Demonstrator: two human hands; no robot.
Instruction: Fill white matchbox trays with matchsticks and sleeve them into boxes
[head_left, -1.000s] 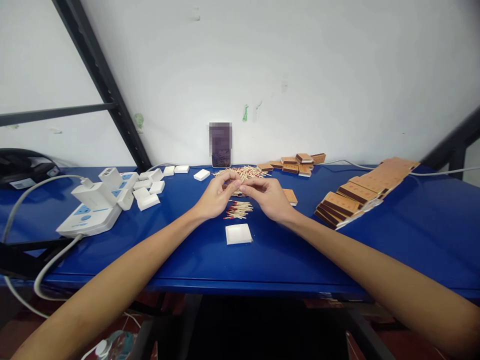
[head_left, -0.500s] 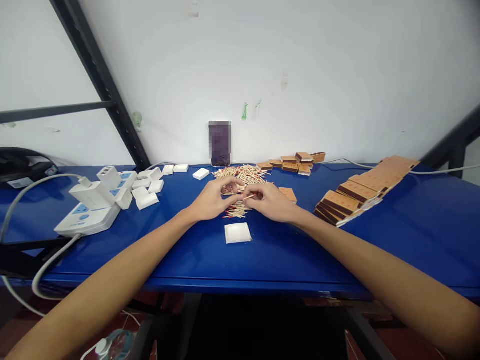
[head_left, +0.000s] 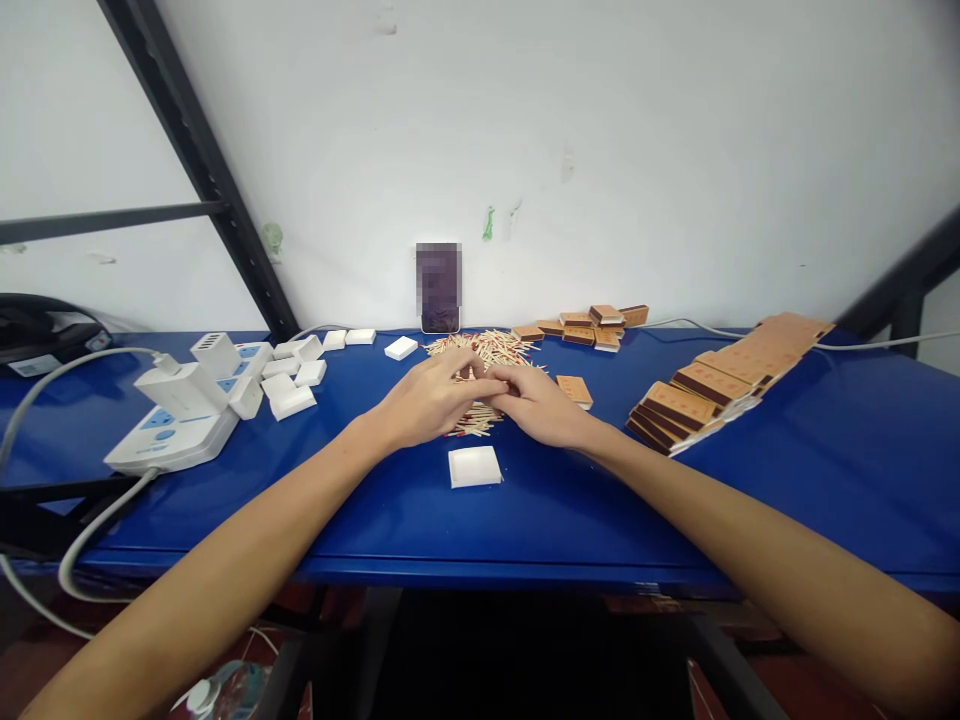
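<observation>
My left hand point(head_left: 431, 398) is curled over the heap of red-tipped matchsticks point(head_left: 499, 348), its thumb reaching across to the right hand. Meeting it fingertip to fingertip, my right hand point(head_left: 541, 404) is closed, with its fingers bent inward. Whatever lies between the two sets of fingers is hidden. Below the hands a smaller bunch of matchsticks point(head_left: 475, 421) shows on the blue table. Nearer to me lies a white matchbox tray point(head_left: 475, 467), touched by neither hand. An orange matchbox sleeve point(head_left: 574, 391) rests just beyond my right hand.
A long fanned row of orange matchboxes point(head_left: 720, 383) lies at the right, with a small stack of matchboxes point(head_left: 592, 325) at the back. Several white trays point(head_left: 291, 402) sit left, beside a power strip point(head_left: 172, 440) with chargers. A phone point(head_left: 439, 288) leans on the wall.
My hands have come together, the fingertips now overlapping. The matchstick that showed in my right fingers is no longer visible. The white tray in front stays in place.
</observation>
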